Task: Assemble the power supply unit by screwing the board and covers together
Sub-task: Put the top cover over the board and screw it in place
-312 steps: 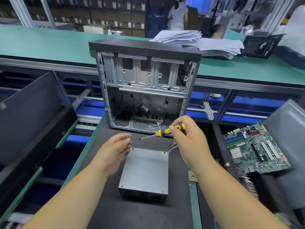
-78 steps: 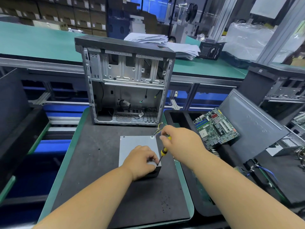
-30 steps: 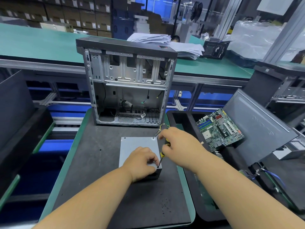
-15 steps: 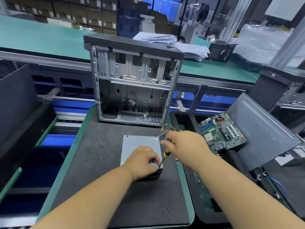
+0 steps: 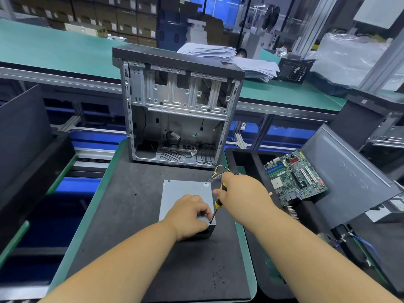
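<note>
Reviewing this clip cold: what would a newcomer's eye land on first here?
Probably the two hands at centre: the left hand rests on the near right corner of the grey power supply unit, while the right hand grips a yellow-handled screwdriver with its tip at that corner. Behind them an open computer case stands upright on the black mat, and a green motherboard lies in a tray to the right.

The power supply box (image 5: 185,193) is smooth grey sheet metal with a dull sheen, lying on a matt black mat (image 5: 131,215) with a faintly rough look. The screwdriver (image 5: 218,203) has a glossy yellow-and-black plastic handle and dark metal shaft. At twelve o'clock, the computer case (image 5: 177,110) is bare stamped metal under a matt black top; papers (image 5: 218,53) lie beyond.
</note>
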### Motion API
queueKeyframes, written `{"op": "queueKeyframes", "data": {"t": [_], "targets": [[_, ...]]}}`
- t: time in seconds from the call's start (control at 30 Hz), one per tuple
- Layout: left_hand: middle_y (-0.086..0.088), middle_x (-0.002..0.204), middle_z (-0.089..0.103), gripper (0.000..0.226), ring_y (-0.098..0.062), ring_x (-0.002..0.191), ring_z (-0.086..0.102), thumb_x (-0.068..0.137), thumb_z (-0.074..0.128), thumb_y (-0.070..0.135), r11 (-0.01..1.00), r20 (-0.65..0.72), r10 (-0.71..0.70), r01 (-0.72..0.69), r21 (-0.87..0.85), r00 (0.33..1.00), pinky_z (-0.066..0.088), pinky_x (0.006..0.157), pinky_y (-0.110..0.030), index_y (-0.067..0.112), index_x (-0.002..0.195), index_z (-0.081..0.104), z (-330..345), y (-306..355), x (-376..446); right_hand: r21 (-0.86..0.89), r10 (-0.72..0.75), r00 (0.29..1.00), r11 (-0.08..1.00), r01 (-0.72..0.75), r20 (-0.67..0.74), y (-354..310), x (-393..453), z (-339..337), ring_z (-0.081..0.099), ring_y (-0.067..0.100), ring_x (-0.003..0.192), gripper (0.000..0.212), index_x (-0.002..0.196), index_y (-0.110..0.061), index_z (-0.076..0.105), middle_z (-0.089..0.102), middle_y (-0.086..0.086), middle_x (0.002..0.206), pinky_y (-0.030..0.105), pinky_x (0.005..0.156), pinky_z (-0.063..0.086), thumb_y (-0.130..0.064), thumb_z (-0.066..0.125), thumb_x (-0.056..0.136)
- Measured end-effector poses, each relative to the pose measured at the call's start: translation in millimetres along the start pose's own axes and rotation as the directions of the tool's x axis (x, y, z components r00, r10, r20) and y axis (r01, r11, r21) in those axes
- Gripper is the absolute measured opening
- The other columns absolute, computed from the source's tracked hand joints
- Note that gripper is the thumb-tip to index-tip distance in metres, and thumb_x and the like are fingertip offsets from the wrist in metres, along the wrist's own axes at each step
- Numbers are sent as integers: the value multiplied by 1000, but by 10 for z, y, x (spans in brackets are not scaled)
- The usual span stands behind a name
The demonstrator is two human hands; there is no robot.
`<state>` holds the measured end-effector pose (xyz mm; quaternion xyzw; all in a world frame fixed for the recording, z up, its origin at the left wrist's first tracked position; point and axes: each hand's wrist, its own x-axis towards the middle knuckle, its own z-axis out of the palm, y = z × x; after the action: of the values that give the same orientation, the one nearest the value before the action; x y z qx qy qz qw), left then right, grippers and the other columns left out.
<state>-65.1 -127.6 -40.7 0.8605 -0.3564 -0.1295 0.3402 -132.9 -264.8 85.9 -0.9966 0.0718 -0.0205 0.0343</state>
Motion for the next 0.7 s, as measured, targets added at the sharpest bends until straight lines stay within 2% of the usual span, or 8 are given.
{"op": "queueKeyframes", "data": {"t": [0.13,0.23,0.3,0.4,0.5,0.6,0.63,0.7], "targets": [[12,93,56,21,-9,95,42,77,66,23,1000,-6,-7,7,-3,1000,35,84,-18,43,78,60,9,-6,6,2,45,999,999,-45,12,-15,49,-20,47,23,75,27,98,-19,49,46,-3,77,32,57,31,-46,49,99],[14,89,54,18,-9,93,42,76,67,24,1000,-14,-13,13,-6,1000,36,83,-18,42,77,62,22,-12,15,73,45,998,996,-48,32,49,80,-80,49,23,73,32,81,-20,40,55,-3,77,31,51,28,-45,51,97],[14,87,55,11,-9,92,44,75,72,30,1000,-46,-10,10,-6,999,38,86,-20,38,81,66,40,-15,36,144,61,997,988,-55,-44,113,91,-119,52,24,72,32,77,-21,38,60,-2,76,32,52,31,-44,49,96],[14,84,58,17,-8,91,47,72,78,33,999,-96,-44,41,-25,994,41,88,-23,32,87,69,62,0,80,287,79,985,957,-31,-155,225,150,-163,53,22,68,28,80,-19,45,64,-5,71,33,55,40,-42,49,96],[14,82,58,24,-7,88,50,70,80,28,996,-54,-83,82,-28,995,41,84,-20,29,91,69,40,18,134,392,86,978,920,-4,-192,306,258,-142,50,18,60,26,81,-18,48,58,-7,61,32,52,39,-39,51,96],[11,80,61,18,-3,72,50,75,73,12,967,-13,-169,163,-198,986,45,75,-18,25,86,69,-39,20,180,488,82,972,872,38,-222,336,393,-63,51,11,61,22,81,-22,50,59,-13,60,31,53,39,-38,53,95],[9,80,61,19,-4,69,50,78,70,8,946,-34,-206,190,-262,978,47,75,-20,26,83,68,-88,-1,195,520,74,970,852,59,-231,335,439,-32,50,8,61,20,81,-23,50,59,-16,61,31,52,38,-38,53,95],[11,79,61,21,-3,67,50,83,67,6,928,-135,-275,226,-296,952,47,73,-19,27,80,66,-218,-100,219,587,45,971,803,103,-233,327,542,43,51,10,63,17,83,-26,51,58,-11,64,34,55,42,-37,54,96]]}}
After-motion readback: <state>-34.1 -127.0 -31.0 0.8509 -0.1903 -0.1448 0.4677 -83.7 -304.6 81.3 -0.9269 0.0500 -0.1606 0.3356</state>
